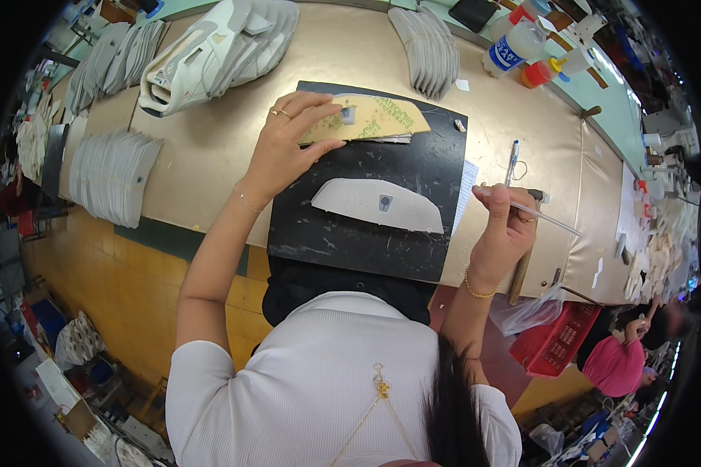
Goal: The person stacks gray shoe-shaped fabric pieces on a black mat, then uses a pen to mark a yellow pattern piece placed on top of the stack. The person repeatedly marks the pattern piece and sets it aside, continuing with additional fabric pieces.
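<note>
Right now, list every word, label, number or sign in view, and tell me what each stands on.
Locations only; I won't copy wording.
Green printing: on the yellow panel under the left hand.
White lettering on a blue label: on the clear bottle.
Pale lettering: on the red crate, too small to read.
Faint marks: on the paper sheet beside the black board, too small to read.

Cluttered workshop. A wide table (343, 47) with a shiny tan covering curves across the room, a pale green ledge (629, 142) running along its far side. The floor (148, 268) is yellow-orange tile. At lower left stands a crowded pale workbench (61, 387). At lower right, a thin white light strip (651, 420) glows near a person in pink (615, 364).
</note>
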### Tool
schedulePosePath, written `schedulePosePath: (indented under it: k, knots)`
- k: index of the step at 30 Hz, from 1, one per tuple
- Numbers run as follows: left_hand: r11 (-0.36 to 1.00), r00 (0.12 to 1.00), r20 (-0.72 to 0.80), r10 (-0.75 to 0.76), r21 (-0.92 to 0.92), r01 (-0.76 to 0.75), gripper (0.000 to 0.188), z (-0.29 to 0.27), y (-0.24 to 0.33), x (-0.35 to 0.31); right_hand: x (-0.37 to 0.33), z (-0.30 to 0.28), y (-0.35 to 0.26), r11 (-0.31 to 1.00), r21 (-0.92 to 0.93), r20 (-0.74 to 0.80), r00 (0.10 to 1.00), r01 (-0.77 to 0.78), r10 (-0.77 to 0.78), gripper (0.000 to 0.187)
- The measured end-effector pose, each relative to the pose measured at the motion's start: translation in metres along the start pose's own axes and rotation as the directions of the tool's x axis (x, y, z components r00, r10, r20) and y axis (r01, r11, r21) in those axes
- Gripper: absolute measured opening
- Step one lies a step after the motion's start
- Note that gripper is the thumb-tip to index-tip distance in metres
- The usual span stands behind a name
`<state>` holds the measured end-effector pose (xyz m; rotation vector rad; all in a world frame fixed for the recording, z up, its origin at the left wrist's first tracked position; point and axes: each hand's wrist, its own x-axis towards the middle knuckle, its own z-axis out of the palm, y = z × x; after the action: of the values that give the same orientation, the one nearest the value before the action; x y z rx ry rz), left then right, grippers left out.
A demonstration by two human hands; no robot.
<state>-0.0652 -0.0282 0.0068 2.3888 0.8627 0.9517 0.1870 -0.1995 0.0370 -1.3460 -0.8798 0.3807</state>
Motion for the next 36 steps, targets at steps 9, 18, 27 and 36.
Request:
schedulePosePath:
  k: [9, 18, 27, 36]
  knots:
    - [0.991, 0.943, 0.321, 0.087, -0.123, -0.049, 0.041, 0.025, 0.049, -0.051, -0.005, 0.008, 0.003, 0.991, 0.107, 0.082, 0.994, -0.075, 0.067, 0.008]
    - [0.991, 0.943, 0.326, 0.069, -0.129, -0.028, 0.040, 0.029, 0.047, -0.051, -0.010, 0.015, 0.005, 0.989, 0.037, 0.182, 0.974, -0.141, 0.132, 0.009]
    - [0.990, 0.944, 0.320, 0.084, -0.137, -0.042, 0.039, 0.028, 0.047, -0.050, -0.015, 0.038, 0.012, 0.949, -0.307, 0.440, 0.873, -0.074, 0.211, 0.013]
    - [0.993, 0.935, 0.342, 0.097, -0.102, -0.065, 0.036, 0.027, 0.051, -0.049, -0.008, 0.046, 0.019, 0.876, -0.422, 0.558, 0.829, 0.233, 0.048, 0.009]
